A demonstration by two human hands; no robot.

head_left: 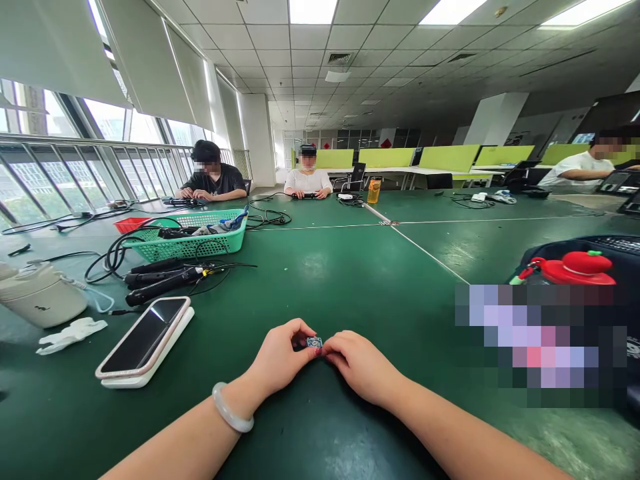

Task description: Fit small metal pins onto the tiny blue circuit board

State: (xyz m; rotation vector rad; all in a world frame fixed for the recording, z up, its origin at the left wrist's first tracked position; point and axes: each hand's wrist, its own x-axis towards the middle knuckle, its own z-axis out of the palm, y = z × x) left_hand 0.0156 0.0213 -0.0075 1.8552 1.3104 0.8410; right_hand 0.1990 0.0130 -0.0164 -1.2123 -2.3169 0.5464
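Note:
Between the thumb and fingers of my left hand (280, 353) is a small blue circuit board (314, 342) with pale markings, held just above the green table (310, 293). My right hand (360, 363) is closed, its fingertips pinched at the board's right edge. The fingertips of both hands nearly meet there, and they hide part of the board. A pale bangle (231, 408) circles my left wrist. Left of my hands, a phone (147, 333) lies on top of a white flat box or case (165, 360).
A green basket (190, 248) with cables and cloth stands left, black cylindrical tools (163, 280) before it. A white pouch (43, 297) and tissue (73, 335) lie farther left. At right are a dark bag (555, 250) and red-lidded bottle (575, 268). Several people sit around the table.

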